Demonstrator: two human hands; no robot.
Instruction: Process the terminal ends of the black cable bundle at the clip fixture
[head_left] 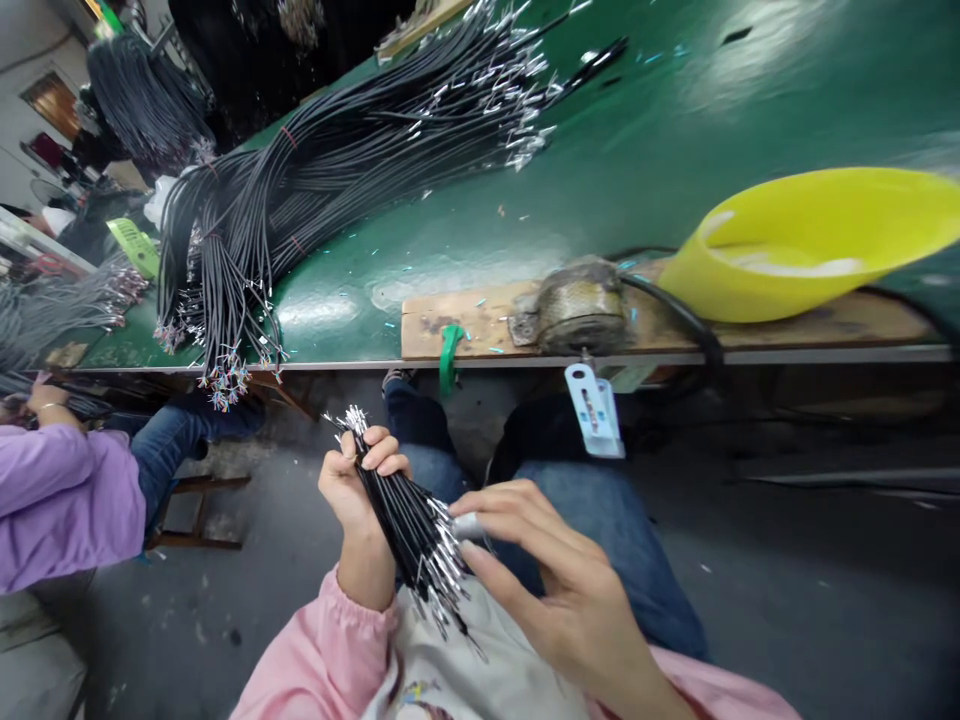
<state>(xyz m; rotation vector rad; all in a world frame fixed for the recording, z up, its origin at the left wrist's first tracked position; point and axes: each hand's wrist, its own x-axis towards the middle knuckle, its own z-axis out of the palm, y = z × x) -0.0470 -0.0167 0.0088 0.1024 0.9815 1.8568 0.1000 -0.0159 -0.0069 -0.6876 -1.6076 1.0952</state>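
Observation:
A bundle of short black cables [409, 525] with bare silvery ends lies across my lap area, held in the air. My left hand [360, 485] is closed around its upper part, so some silvery tips poke out above the fingers. Just right of the bundle's lower ends is my right hand [555, 570], fingers stretched out and thumb apart from them. A grey-white wrap [468, 526] shows at one of its fingertips, close to the wire ends. Whether that fingertip touches the wires I cannot tell.
Long dark cable bundles [322, 180] lie across the green table [637, 120], some drooping over its edge. A wooden board [480, 320] carries a round metal device [581, 305], a green clamp [450, 358] and a yellow scoop-shaped container [810, 245]. A person in purple [71, 500] sits left.

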